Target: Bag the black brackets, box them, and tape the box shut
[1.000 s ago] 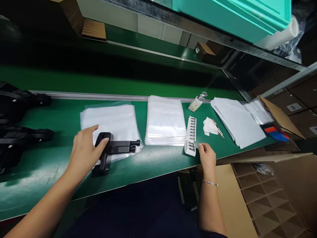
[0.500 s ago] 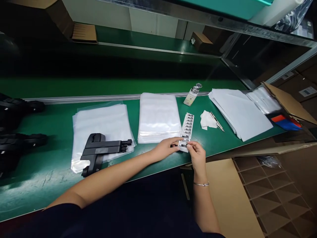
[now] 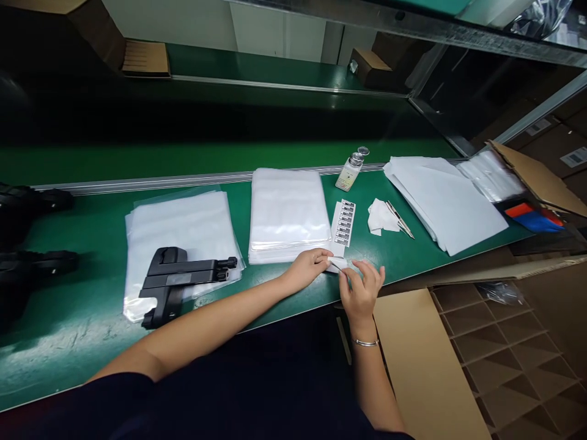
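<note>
Glossy green workbench [image 3: 68, 342], metal shelf beam [image 3: 458, 32] overhead, pale wall [image 3: 192, 24] behind

Bottle: a small, squarish clear bottle [image 3: 348, 175] with a pale yellow label and round metal lid tipped open, upright near the back rail.
Wipes: thin, white, soft-looking pieces [image 3: 382, 216] lying loosely overlapped on the green tabletop [image 3: 389, 252].
Slim tools: narrow, pointed metallic implements [image 3: 400, 220] just beside the wipes.
Sheets: a fanned pile of large white flat sheets [image 3: 447, 198], right of the bottle.
Red-and-blue piece: a flat two-coloured item [image 3: 534, 218] at the tabletop's right end.
Divided carton: a brown cardboard box with gridded compartments [image 3: 518, 342], lower right, crumpled clear plastic [image 3: 502, 293] inside.
</note>
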### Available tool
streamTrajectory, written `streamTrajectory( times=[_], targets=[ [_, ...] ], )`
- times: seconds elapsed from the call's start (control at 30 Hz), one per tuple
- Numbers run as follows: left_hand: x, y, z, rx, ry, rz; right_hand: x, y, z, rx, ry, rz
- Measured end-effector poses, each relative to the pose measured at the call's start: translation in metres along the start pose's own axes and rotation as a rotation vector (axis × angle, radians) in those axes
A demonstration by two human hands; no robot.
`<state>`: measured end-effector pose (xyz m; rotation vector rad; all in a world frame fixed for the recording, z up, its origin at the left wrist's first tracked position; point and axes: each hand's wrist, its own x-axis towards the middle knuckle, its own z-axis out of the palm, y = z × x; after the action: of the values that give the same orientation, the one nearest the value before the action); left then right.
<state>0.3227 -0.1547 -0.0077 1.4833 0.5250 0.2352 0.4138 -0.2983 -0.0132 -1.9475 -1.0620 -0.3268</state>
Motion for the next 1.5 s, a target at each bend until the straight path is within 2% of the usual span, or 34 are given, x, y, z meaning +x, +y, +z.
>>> streamTrajectory(
  times=[0.07,0.1,0.17,0.2,0.27,0.3,0.33,0.4,0.43,0.5,0.53,0.6,0.7,0.77,0.83,0.93,1.07,1.5],
  targets=[
    [-0.009,0.005,0.001,0.057,-0.033,-0.006,-0.003,-0.008,-0.004,0.018,0.148,-0.038],
    [-0.018,0.010,-0.001,0.120,-0.042,-0.005,-0.003,-0.011,-0.007,0.068,0.206,-0.005],
    [-0.043,0.022,-0.013,0.302,-0.056,0.010,0.002,-0.017,-0.010,0.245,0.243,0.174],
    [-0.058,0.028,-0.026,0.405,-0.061,0.032,0.006,-0.018,-0.011,0.370,0.213,0.300],
    [-0.089,0.038,-0.064,0.593,-0.038,0.092,0.015,-0.018,-0.011,0.637,0.103,0.545],
    [-0.104,0.041,-0.089,0.673,0.020,0.119,0.018,-0.017,-0.010,0.749,0.052,0.634],
    [-0.119,0.041,-0.117,0.745,0.135,0.129,0.022,-0.017,-0.008,0.834,0.013,0.695],
    [-0.145,0.034,-0.172,0.879,0.367,0.107,0.028,-0.020,-0.002,0.926,-0.041,0.730],
    [-0.158,0.027,-0.196,0.920,0.422,0.069,0.031,-0.024,0.003,0.948,-0.078,0.718],
    [-0.180,0.009,-0.229,0.911,0.429,0.004,0.037,-0.041,0.016,0.981,-0.203,0.660],
    [-0.187,-0.001,-0.236,0.874,0.420,-0.012,0.040,-0.053,0.025,0.990,-0.295,0.618],
    [-0.195,-0.018,-0.234,0.792,0.438,-0.003,0.045,-0.084,0.047,0.972,-0.513,0.508],
    [-0.193,-0.033,-0.202,0.739,0.543,0.034,0.044,-0.136,0.082,0.836,-0.823,0.314],
    [-0.189,-0.034,-0.179,0.720,0.609,0.044,0.041,-0.163,0.103,0.711,-0.968,0.227],
    [-0.186,-0.032,-0.162,0.698,0.657,0.048,0.037,-0.179,0.118,0.594,-1.051,0.184],
    [-0.186,-0.029,-0.153,0.664,0.679,0.048,0.038,-0.184,0.129,0.487,-1.119,0.152],
    [-0.185,-0.028,-0.155,0.649,0.675,0.056,0.042,-0.183,0.131,0.440,-1.184,0.135],
    [-0.186,-0.027,-0.156,0.630,0.654,0.071,0.045,-0.192,0.133,0.345,-1.200,0.152]
  ],
)
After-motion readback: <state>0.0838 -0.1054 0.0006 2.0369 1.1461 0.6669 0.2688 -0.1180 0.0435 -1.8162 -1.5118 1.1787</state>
